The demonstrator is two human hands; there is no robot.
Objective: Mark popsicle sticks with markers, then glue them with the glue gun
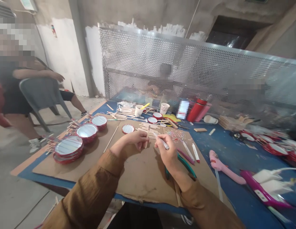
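Pinched between the fingers of my left hand [132, 140] is a flat wooden craft stick [148, 133], held upright above the cardboard. My right hand [167, 154] grips a white marker pen [163, 143] like a writing tool, its tip pointing toward the stick with a small gap that I cannot judge exactly. Beyond my hands lie several loose craft sticks [148, 128] and a pile of coloured rubber bands [174, 135]. Under my right wrist are teal-handled pliers or scissors [186, 163], partly hidden. A white marker with red trim [195, 152] lies to their right.
Stacked red-rimmed round drums [68, 145] stand on the cardboard [138, 181] at left. A pink glue gun [217, 162] and purple power strip [257, 187] lie at right. Paper cups [138, 110], a red bottle [197, 109] and a perforated metal screen [138, 60] are behind. A person sits at left.
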